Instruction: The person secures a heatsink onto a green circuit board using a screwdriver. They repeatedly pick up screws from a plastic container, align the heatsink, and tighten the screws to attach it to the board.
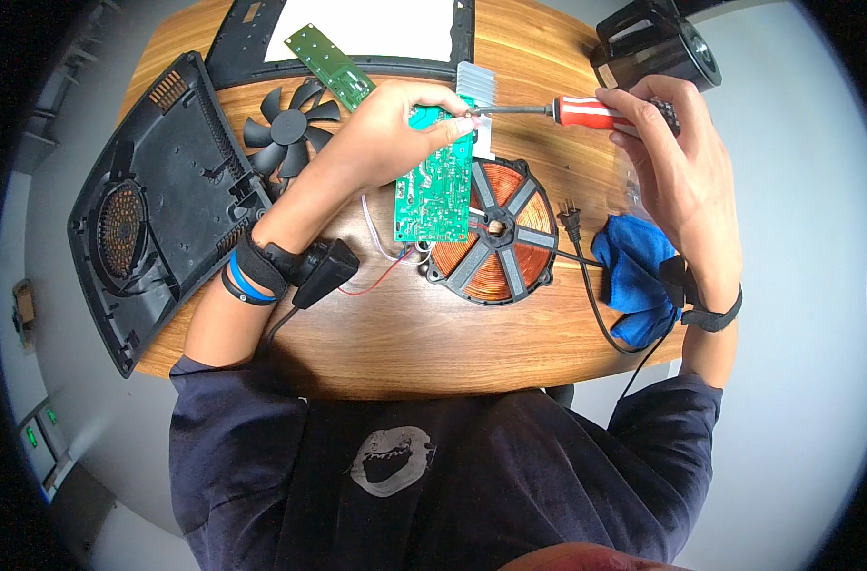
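Note:
My left hand is closed around the upper end of a green circuit board, thumb and forefinger pinched at its edge. A finned silver heat sink shows behind the board. In my right hand is a screwdriver with a red-and-white handle. Its shaft points left, and the tip meets my left fingertips; whether a screw sits there is too small to tell. Partly behind the board lies a round copper coil on a black spoked frame. Thin wires run beneath the board's lower end.
A black plastic housing lies at the left, beside a black fan. A narrow green board rests against a black-framed white panel. On the right are a blue cloth, a power plug with cord, and a black jug.

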The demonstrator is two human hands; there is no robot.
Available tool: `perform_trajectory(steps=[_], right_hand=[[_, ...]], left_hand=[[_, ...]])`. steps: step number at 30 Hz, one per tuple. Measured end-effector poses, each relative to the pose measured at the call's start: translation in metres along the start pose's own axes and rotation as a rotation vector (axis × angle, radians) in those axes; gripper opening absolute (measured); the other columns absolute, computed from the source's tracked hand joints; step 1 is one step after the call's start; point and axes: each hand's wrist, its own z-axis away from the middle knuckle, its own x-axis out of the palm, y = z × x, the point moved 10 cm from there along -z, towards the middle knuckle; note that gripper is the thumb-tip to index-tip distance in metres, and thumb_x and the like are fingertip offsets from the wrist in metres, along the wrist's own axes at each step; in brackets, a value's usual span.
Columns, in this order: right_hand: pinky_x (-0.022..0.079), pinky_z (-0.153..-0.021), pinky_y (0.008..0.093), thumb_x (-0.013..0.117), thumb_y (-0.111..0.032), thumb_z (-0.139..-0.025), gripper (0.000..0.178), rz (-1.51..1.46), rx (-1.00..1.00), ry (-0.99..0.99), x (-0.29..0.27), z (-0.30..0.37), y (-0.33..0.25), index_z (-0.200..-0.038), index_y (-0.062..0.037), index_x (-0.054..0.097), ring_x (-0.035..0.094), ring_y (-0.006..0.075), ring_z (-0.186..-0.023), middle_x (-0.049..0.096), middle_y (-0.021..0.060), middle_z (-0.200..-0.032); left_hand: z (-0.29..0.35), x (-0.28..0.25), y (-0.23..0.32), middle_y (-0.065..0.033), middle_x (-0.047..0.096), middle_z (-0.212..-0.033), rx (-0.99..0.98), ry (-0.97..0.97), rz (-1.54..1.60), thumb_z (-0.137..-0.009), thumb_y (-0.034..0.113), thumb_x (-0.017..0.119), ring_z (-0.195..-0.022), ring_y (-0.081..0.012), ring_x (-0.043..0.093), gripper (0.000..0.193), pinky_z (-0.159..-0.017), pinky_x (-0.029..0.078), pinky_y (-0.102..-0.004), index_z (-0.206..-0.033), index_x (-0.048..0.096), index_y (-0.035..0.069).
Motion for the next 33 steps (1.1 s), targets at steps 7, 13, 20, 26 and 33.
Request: perform_trajectory(steps=[7,13,20,26,33], right_hand=[[0.056,-0.078,0.0391,0.075,-0.01,-0.092,0.037,0.02,-0.004,0.026,-0.0018,0.0,0.0026,-0.128,-0.0135,0.07,0.064,0.0279,-0.099,0.059,0.0084,-0.113],[0.055,-0.078,0.0384,0.076,-0.009,-0.091,0.037,0.037,-0.025,0.016,-0.0028,-0.0007,0.0006,-0.127,-0.0139,0.07,0.063,0.0278,-0.097,0.06,0.0083,-0.113],[0.055,-0.078,0.0389,0.077,-0.01,-0.089,0.037,0.048,-0.03,0.026,-0.0036,-0.0016,-0.0008,-0.126,-0.0146,0.071,0.063,0.0272,-0.097,0.06,0.0073,-0.113],[0.055,-0.082,0.0393,0.077,-0.01,-0.087,0.038,0.051,-0.043,0.03,-0.0039,-0.0018,-0.0016,-0.125,-0.0154,0.072,0.063,0.0278,-0.098,0.061,0.0068,-0.115],[0.055,-0.084,0.0391,0.075,-0.008,-0.085,0.038,0.061,-0.071,0.022,-0.004,-0.0024,-0.0026,-0.123,-0.0153,0.074,0.063,0.0276,-0.101,0.061,0.0066,-0.116]], left_hand=[[-0.0004,-0.0016,0.003,0.0001,0.078,-0.097,0.035,0.03,-0.019,-0.104,0.021,0.073,-0.09,-0.0046,0.066,0.023,-0.08,0.056,-0.0259,-0.112,0.079,0.0],[-0.0001,-0.0019,0.0035,0.0002,0.077,-0.097,0.022,0.015,-0.031,-0.103,0.021,0.073,-0.089,-0.0044,0.066,0.023,-0.08,0.055,-0.0258,-0.111,0.079,0.0],[0.0006,-0.0012,0.0039,0.0,0.077,-0.096,0.022,0.012,-0.016,-0.103,0.02,0.074,-0.088,-0.0041,0.065,0.022,-0.079,0.055,-0.026,-0.111,0.079,0.0],[0.0011,-0.0003,0.0055,0.0005,0.076,-0.094,-0.056,-0.02,-0.01,-0.101,0.018,0.074,-0.087,-0.0041,0.065,0.022,-0.078,0.054,-0.0255,-0.111,0.079,-0.001],[0.0021,-0.0002,0.0075,-0.0005,0.076,-0.094,-0.028,-0.016,0.004,-0.101,0.018,0.075,-0.087,-0.005,0.066,0.022,-0.077,0.055,-0.0259,-0.112,0.078,-0.001]])
